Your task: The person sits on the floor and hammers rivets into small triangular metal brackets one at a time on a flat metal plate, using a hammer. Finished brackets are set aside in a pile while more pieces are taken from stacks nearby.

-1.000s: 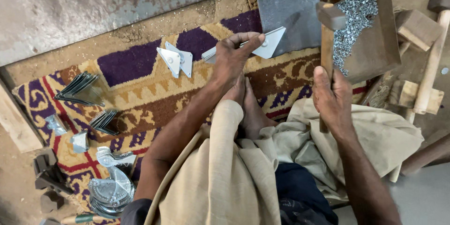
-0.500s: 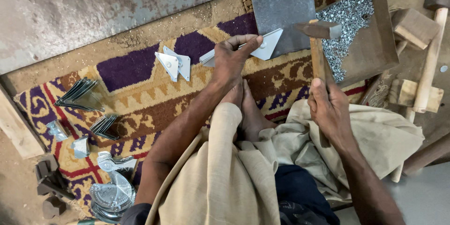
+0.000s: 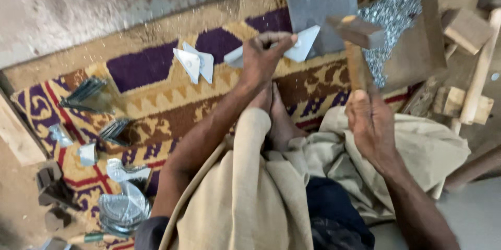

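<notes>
Left hand (image 3: 263, 57) has its fingers pinched tight on a flat, pointed piece of shiny sheet metal (image 3: 300, 46), holding it down against the dark grey steel slab (image 3: 318, 5) at the far edge of the rug; right hand (image 3: 370, 125) is wrapped shut round the wooden handle of a wooden mallet (image 3: 357, 33), whose blocky head sits raised just right of the metal piece, not touching it as far as I can see; behind the mallet there's a shallow brown wooden tray (image 3: 425, 41) full of small silvery bits; further left on the purple and yellow patterned rug (image 3: 156, 104) lie two more folded metal triangles (image 3: 194, 63); stacks of cut metal pieces (image 3: 86, 93) sit near the rug's left edge.
</notes>
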Action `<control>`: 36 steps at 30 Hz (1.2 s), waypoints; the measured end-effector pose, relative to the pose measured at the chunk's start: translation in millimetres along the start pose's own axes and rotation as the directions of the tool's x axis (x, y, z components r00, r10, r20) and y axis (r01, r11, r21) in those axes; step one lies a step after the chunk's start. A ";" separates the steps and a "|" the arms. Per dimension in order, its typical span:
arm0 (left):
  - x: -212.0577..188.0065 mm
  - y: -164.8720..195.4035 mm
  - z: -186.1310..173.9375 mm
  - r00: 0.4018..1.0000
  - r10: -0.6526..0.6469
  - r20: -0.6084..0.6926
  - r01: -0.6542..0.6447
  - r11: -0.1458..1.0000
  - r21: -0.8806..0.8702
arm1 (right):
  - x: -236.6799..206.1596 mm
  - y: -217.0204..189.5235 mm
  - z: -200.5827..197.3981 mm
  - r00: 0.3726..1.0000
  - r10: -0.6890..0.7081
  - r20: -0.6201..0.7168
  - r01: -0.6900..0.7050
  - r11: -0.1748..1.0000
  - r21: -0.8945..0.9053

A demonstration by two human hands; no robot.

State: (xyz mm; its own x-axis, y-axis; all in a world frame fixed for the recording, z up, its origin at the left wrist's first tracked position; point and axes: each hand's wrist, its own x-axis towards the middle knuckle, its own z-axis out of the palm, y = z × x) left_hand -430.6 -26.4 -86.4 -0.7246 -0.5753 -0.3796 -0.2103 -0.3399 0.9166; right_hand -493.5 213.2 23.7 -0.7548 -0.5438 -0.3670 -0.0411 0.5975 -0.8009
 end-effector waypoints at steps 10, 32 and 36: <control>-1.6 4.3 0.7 0.998 -0.046 -0.038 0.046 0.999 0.009 | 8.0 11.4 7.5 0.876 -0.420 -0.235 0.354 0.894 -0.276; 1.5 1.1 -12.8 0.997 0.080 -0.011 -0.079 0.994 0.073 | 20.3 51.8 31.2 0.925 0.315 0.211 -0.375 0.842 0.388; -0.2 -3.8 -32.8 0.998 -0.061 0.010 0.062 0.989 -0.133 | 57.8 65.0 29.4 0.960 0.253 0.117 -0.276 0.915 0.293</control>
State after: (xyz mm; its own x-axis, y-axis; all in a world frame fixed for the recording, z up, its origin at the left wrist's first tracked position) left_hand -408.1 -49.5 -93.9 -0.7172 -0.5458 -0.4333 -0.1653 -0.4707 0.8666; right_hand -520.6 203.2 -63.5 -0.6588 -0.4403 -0.6101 0.3626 0.5247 -0.7702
